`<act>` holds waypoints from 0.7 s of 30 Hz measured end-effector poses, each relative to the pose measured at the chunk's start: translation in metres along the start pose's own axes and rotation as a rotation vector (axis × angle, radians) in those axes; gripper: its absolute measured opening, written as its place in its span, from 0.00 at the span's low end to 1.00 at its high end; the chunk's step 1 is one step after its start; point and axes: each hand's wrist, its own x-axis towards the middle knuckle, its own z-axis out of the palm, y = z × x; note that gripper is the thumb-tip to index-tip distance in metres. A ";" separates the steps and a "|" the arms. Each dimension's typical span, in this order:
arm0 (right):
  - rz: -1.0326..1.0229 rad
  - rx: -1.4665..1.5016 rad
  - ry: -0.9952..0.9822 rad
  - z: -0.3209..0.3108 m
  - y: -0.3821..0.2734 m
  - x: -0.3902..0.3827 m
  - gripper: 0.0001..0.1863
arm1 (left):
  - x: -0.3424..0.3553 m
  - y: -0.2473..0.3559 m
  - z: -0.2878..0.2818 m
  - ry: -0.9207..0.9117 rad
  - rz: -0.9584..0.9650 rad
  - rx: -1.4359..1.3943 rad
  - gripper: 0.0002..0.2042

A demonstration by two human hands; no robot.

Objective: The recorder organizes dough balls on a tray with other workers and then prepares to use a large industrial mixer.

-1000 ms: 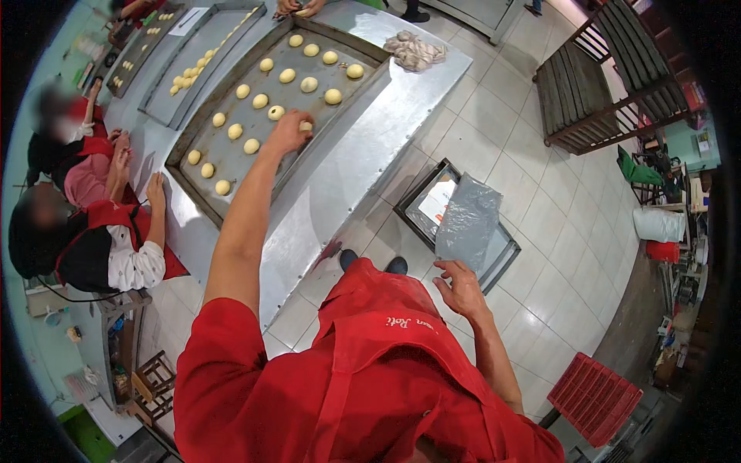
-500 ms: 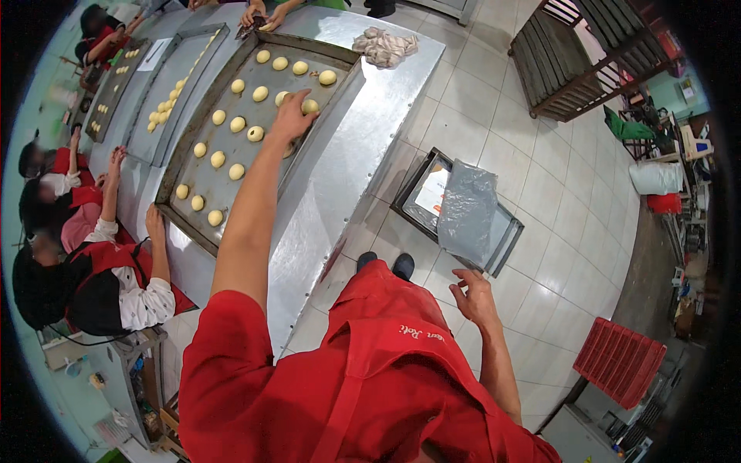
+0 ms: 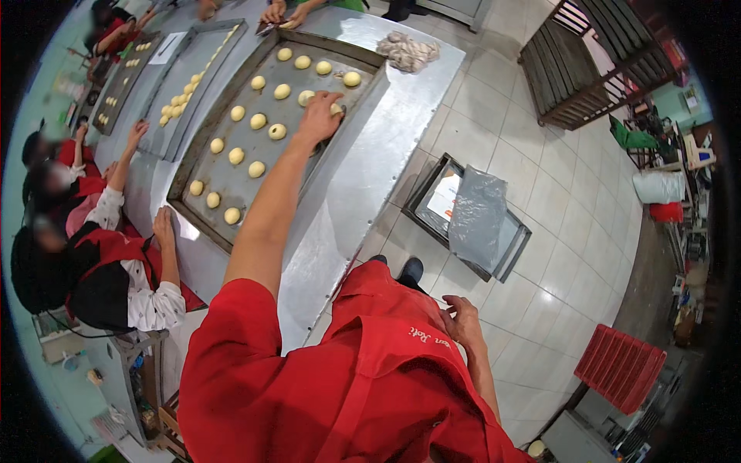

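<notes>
My left arm reaches over a large metal baking tray [image 3: 204, 143] set with rows of round, pale yellow dough balls [image 3: 258, 121]. At the tray's right side, my left hand [image 3: 316, 119] has its fingers curled round a dough ball [image 3: 336, 110], which shows only in part past the fingertips. A neighbouring dough ball [image 3: 306, 98] lies just beyond the hand. One ball [image 3: 277, 132] has a dark spot on top. Beside my red apron, my right hand [image 3: 462, 320] hangs with loosely bent, parted fingers and holds nothing.
A crumpled cloth [image 3: 407, 52] lies at the metal table's [image 3: 378, 147] far corner. On the floor to the right is a dark crate [image 3: 421, 197] with a grey plastic sheet [image 3: 478, 216]. Co-workers line the left side, one hand [image 3: 164, 226] near my tray. A second tray [image 3: 166, 143] stands beyond.
My right hand has drawn in toward my apron. My left hand stays at the same part of the tray, its fingers now closer round the ball. The whole view has shifted slightly.
</notes>
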 end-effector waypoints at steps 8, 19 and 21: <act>-0.073 -0.042 0.063 -0.019 -0.008 0.030 0.19 | -0.016 0.019 -0.025 0.031 -0.072 0.036 0.20; -0.157 -0.070 -0.019 -0.011 -0.011 0.044 0.19 | -0.086 0.076 -0.051 0.000 -0.113 0.009 0.24; -0.158 -0.073 -0.033 -0.008 -0.014 0.044 0.19 | -0.091 0.085 -0.048 -0.006 -0.095 0.016 0.24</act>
